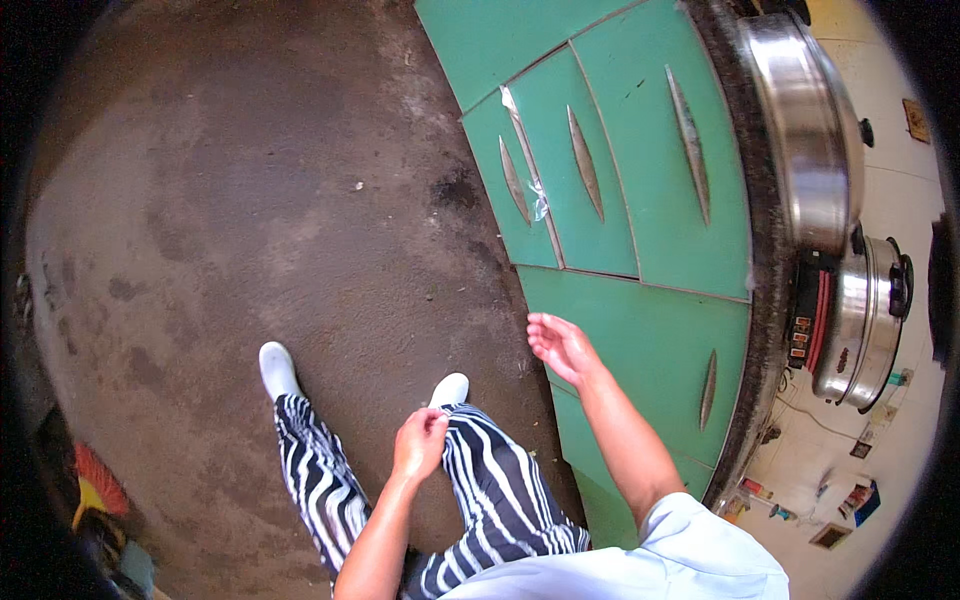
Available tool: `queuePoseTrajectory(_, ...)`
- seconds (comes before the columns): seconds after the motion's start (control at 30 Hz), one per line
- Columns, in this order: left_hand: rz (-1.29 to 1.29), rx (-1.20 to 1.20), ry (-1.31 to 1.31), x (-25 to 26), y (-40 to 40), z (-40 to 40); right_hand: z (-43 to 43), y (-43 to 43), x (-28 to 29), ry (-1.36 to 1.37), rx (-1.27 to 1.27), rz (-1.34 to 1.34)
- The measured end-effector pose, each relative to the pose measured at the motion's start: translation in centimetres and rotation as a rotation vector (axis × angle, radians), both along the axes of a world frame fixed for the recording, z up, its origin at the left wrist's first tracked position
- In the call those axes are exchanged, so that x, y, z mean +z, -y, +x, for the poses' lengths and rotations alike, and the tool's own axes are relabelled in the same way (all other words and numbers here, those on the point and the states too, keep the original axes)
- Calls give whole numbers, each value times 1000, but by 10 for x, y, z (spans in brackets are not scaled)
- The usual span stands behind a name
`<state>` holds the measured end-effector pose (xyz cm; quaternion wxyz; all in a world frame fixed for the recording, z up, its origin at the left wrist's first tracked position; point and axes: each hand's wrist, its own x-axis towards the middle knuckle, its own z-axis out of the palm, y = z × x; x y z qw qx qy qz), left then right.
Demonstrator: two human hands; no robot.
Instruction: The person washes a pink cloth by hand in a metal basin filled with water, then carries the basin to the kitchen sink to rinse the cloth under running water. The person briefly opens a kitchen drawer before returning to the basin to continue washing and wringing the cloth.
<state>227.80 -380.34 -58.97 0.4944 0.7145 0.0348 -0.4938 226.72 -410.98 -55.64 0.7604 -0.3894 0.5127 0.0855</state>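
My left hand is over the knee of the black-and-white striped trousers; its fingers are curled, and whether they pinch anything does not show. My right hand hangs in the air before the green cabinet doors, fingers loosely bent and apart, holding nothing. White shoes stand on the dark floor beyond the trouser legs. Long pointed metal handles sit on the green doors and drawers, and a strip of clear plastic hangs at one drawer's edge.
Along the right runs a dark countertop edge. On it stand a large steel pot, a power strip and a steel electric pan. A red and yellow broom lies at the lower left.
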Motion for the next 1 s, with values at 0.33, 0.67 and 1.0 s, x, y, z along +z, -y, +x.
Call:
queuePoseTrajectory(0.33,-141,166,-163,-16,-18,56,115,51,-167,312,-598,-95)
queuePoseTrajectory(0.67,-51,32,-106,-17,-32,77,187,85,-229,492,-1117,-36)
queuePoseTrajectory(1.0,22,-155,-76,-14,-4,91,192,63,-234,553,-1168,9)
